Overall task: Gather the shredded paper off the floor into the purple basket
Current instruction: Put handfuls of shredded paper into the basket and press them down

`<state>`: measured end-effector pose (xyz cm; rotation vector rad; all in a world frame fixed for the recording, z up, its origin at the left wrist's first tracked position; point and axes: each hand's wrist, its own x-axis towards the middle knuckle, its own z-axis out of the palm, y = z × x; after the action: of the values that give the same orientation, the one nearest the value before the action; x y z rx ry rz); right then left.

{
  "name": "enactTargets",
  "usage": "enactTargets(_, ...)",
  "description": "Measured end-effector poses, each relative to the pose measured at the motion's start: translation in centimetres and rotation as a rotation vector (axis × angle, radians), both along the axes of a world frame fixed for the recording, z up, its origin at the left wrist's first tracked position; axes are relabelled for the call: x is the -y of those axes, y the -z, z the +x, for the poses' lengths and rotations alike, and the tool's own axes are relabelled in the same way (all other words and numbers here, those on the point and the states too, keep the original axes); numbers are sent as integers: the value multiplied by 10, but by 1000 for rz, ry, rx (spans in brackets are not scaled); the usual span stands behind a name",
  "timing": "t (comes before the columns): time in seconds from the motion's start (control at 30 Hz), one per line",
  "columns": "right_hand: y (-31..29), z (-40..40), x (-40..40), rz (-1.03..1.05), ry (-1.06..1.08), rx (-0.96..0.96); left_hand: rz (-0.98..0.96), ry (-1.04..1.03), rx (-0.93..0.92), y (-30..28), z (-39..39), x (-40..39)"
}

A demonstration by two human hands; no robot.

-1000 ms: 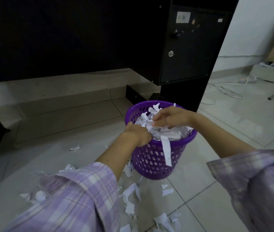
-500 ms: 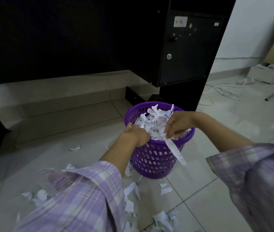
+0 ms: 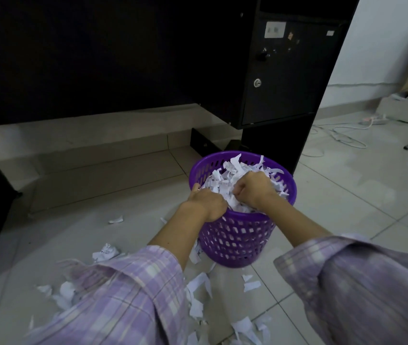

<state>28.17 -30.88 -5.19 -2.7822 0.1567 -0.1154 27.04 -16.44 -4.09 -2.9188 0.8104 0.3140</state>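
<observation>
Both fists now press into the paper; the strip that hung over the rim is gone.
Right hand and left hand are clenched shut on shredded paper heaped in the purple basket; scraps litter the near floor. Cabinet label unreadable.
</observation>
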Motion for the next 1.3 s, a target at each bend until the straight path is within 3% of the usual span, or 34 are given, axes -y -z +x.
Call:
enactTargets(0.2,-38,-24,22,174,-220,-512,-166,-95,-43,5,2,2)
enactTargets(0.33,-35,-22,15,151,-216,-520,-238,-81,-64,6,2,1)
enactTargets(0.57,-37,-18,-9,149,-144,-809,-210,11,-32,11,5,1)
enactTargets(0.67,-30,-10,-17,-79,-181,-788,-167,20,-6,13,7,0)
enactTargets(0.77,-26,-4,-22,-145,-182,-744,-171,14,7,12,7,0)
enactTargets(0.87,-15,-3,-20,-177,-106,-544,-202,8,30,12,7,1)
enactTargets(1.03,-7,-6,-4,-90,25,-199,-360,11,143,13,3,-2)
enactTargets(1.17,-16,-21,-4,-26,-38,-153,-513,-24,171,13,-1,-4)
enactTargets(1.3,-37,-43,-5,111,-75,-71,-536,-45,181,1,-13,-10)
